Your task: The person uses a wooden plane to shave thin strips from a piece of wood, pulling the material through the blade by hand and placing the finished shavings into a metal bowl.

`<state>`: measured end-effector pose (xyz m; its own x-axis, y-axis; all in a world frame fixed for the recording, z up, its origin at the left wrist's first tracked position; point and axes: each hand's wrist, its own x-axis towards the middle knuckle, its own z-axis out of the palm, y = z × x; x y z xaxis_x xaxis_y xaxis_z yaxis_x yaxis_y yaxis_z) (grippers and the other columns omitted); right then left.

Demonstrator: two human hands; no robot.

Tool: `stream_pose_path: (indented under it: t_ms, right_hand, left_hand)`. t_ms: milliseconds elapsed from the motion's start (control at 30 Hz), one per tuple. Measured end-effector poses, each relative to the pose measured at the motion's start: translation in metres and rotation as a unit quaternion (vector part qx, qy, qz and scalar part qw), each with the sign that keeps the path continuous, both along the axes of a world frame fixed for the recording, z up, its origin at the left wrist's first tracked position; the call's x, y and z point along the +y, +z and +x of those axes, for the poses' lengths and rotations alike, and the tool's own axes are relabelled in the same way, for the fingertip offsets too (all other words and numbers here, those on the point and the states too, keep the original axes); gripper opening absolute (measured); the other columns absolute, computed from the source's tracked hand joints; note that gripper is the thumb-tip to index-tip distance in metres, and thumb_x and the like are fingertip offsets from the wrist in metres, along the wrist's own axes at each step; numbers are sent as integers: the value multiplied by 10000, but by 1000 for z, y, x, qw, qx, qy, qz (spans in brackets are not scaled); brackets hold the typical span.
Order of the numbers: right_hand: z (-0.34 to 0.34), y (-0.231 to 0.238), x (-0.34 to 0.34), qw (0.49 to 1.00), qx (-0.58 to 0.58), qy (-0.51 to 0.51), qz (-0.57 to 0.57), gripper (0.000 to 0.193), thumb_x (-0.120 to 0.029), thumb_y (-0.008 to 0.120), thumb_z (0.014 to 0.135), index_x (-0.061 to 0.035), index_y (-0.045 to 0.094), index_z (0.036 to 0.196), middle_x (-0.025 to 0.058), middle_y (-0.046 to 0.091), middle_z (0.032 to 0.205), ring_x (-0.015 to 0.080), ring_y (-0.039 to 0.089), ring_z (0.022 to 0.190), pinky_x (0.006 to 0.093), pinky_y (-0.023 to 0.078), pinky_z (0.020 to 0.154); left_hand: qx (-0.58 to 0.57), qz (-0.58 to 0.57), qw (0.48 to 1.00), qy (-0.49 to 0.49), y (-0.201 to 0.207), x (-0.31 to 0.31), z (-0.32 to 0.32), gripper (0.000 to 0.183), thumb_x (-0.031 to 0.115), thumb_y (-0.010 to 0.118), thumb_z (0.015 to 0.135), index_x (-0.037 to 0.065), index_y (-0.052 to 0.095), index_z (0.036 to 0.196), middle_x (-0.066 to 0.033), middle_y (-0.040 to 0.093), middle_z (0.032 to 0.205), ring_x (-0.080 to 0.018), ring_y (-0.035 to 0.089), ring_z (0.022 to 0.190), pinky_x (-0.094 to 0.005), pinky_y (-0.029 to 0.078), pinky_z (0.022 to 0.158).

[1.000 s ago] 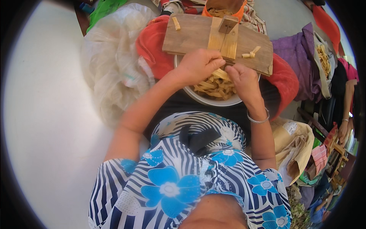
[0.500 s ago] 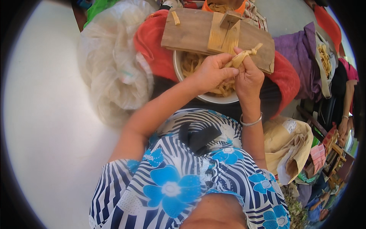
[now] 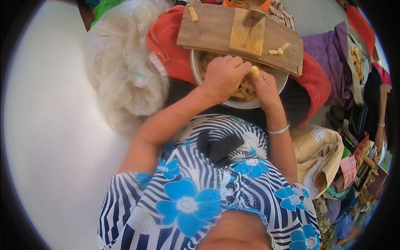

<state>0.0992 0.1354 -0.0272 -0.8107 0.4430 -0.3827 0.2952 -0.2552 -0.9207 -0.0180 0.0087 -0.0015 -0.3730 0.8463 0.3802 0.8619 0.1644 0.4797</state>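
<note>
My left hand point(image 3: 223, 78) is closed, its fingers curled beside the right thumb. A pale yellow, soft-looking strip point(image 3: 254, 71) stands up folded between the hands. My right hand point(image 3: 267, 88) pinches it with thumb and finger; most of its length is hidden by the left hand. Both hands are over a round metal basin point(image 3: 241, 106) holding several yellowish-brown strips point(image 3: 246, 91). A wooden board point(image 3: 204, 31) lies across the basin's far side, with a lighter wooden block and upright piece point(image 3: 252, 31) fixed on it. One knotted strip point(image 3: 280, 50) lies on its right part.
A short strip point(image 3: 193, 14) lies at the board's left end. Left stands a large translucent plastic bag point(image 3: 121, 75); right are a purple cloth bag point(image 3: 327, 66) and a brown paper sack point(image 3: 318, 154). Beyond the board is an orange container point(image 3: 248, 4). Another person's arm point(image 3: 382, 108) shows far right.
My hands have drawn slightly nearer and turned; the left hand now curls over the strip. The strip, broad and loose before, shows only as a short folded end. The board has shifted slightly up in view.
</note>
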Motion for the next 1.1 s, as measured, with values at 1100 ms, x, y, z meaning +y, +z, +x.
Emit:
stream_pose_path:
  t_ms: [1100]
  right_hand:
    - [-1,58,40,969,123,-40,212,412,-318,536,957,-13,568,1231,49,599,1114,121,557,1008,264,464,840]
  left_hand:
    - [-142,-21,989,-33,24,-14,-9,107,141,552,875,39,550,842,-182,560,788,-388,558,772,-440,457,644]
